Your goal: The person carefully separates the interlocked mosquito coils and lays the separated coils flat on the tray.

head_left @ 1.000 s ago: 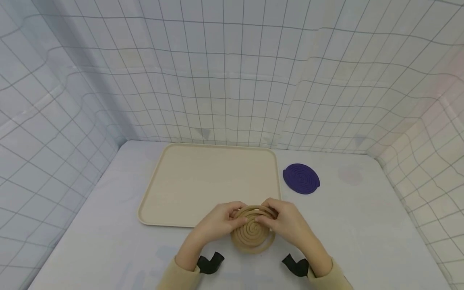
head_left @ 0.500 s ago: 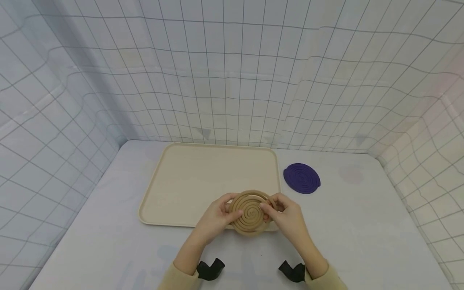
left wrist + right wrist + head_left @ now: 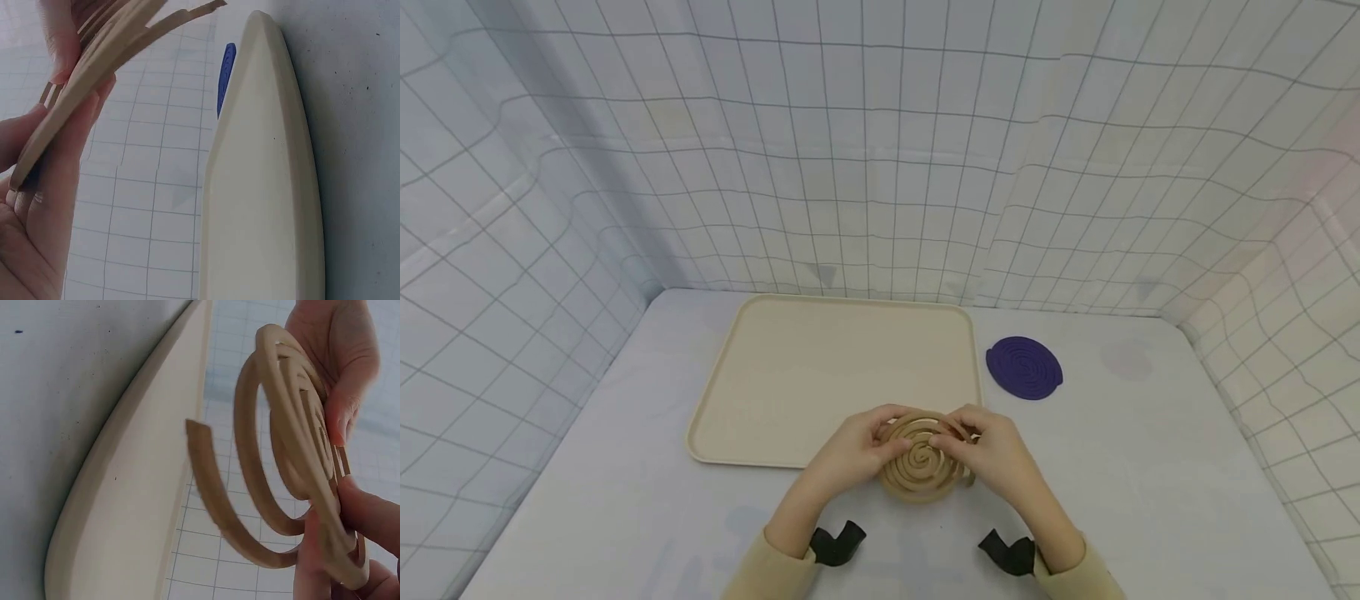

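A tan mosquito coil (image 3: 921, 460) is held between both hands, above the table at the tray's near edge. My left hand (image 3: 853, 450) grips its left side, thumb on top and fingers behind. On the other side my right hand (image 3: 992, 450) pinches the upper right turns, thumb near the middle. The turns of the coil (image 3: 287, 425) have spread apart in the right wrist view, and a loose end hangs out of the spiral's plane. In the left wrist view the coil (image 3: 81, 94) appears nearly edge-on. Fingers hide parts of its rim.
A cream tray (image 3: 827, 375) lies flat on the white table behind the hands. To its right rests a purple spiral coil (image 3: 1024, 367). Grid-patterned cloth (image 3: 880, 167) walls the back and sides. Black bands (image 3: 838, 543) sit at both wrists.
The coil rose and moved away from me, then came back lower and nearer. Its turns are now more spread, with a loose end showing at the right. Both hands kept hold.
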Action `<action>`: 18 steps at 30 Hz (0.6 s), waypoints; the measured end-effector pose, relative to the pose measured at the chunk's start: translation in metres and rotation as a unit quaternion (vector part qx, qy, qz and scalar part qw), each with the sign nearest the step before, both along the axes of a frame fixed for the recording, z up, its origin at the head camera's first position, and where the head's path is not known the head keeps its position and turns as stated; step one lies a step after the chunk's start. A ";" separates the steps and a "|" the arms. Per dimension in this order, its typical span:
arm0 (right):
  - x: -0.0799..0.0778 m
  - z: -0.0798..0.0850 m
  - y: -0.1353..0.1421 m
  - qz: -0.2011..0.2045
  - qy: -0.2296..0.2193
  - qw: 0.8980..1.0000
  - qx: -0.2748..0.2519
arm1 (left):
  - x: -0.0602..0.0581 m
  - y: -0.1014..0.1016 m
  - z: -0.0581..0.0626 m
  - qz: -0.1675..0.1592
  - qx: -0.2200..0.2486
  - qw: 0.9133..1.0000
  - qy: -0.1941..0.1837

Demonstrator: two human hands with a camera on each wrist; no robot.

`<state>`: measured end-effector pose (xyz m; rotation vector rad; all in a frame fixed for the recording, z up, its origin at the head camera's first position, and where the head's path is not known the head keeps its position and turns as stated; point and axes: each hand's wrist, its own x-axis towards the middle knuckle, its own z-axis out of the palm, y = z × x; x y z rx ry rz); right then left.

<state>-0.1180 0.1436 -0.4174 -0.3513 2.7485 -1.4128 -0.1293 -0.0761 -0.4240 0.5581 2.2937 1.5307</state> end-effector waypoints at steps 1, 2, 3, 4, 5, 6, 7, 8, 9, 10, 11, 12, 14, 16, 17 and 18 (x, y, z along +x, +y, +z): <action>0.000 0.000 0.000 -0.002 -0.004 1.000 -0.001 | 0.000 0.000 0.000 0.000 0.005 1.000 -0.004; 0.000 0.000 -0.001 -0.006 -0.009 1.000 -0.002 | 0.000 0.000 -0.001 0.001 0.012 1.000 -0.010; 0.000 0.001 -0.001 -0.012 -0.013 1.000 -0.005 | 0.000 0.000 -0.001 0.003 0.021 1.000 -0.017; 0.000 0.000 -0.002 -0.021 -0.018 1.000 -0.008 | 0.000 0.000 -0.001 0.005 0.031 0.999 -0.027; 0.000 0.000 -0.002 -0.033 -0.025 0.999 -0.013 | 0.000 -0.001 -0.001 0.007 0.041 0.998 -0.037; 0.000 -0.001 -0.002 -0.046 -0.031 0.998 -0.019 | 0.000 -0.001 -0.001 0.009 0.051 0.998 -0.047; 0.000 -0.002 -0.002 -0.058 -0.037 0.997 -0.026 | 0.001 -0.001 -0.002 0.011 0.060 0.997 -0.054; 0.000 -0.002 -0.002 -0.070 -0.042 0.996 -0.035 | 0.002 -0.001 -0.003 0.014 0.065 0.996 -0.060; 0.000 -0.003 -0.002 -0.080 -0.045 0.995 -0.045 | 0.003 0.000 -0.004 0.018 0.070 0.995 -0.066; 0.000 -0.004 -0.002 -0.087 -0.050 0.993 -0.058 | 0.004 0.000 -0.004 0.025 0.072 0.995 -0.069; 0.000 -0.005 -0.002 -0.091 -0.056 0.992 -0.074 | 0.005 0.000 -0.005 0.033 0.075 0.994 -0.071; -0.001 -0.005 -0.001 -0.089 -0.060 0.990 -0.087 | 0.005 0.000 -0.006 0.041 0.078 0.993 -0.072; -0.001 -0.005 -0.002 -0.078 -0.068 0.989 -0.107 | 0.004 0.000 -0.008 0.057 0.085 0.992 -0.077; -0.001 -0.005 -0.002 -0.064 -0.070 0.989 -0.113 | 0.003 0.000 -0.008 0.070 0.089 0.991 -0.077; -0.001 -0.005 -0.002 -0.057 -0.067 0.990 -0.108 | 0.003 -0.001 -0.008 0.072 0.093 0.990 -0.078; -0.001 -0.005 -0.002 -0.050 -0.060 0.992 -0.098 | 0.002 -0.001 -0.008 0.072 0.095 0.990 -0.079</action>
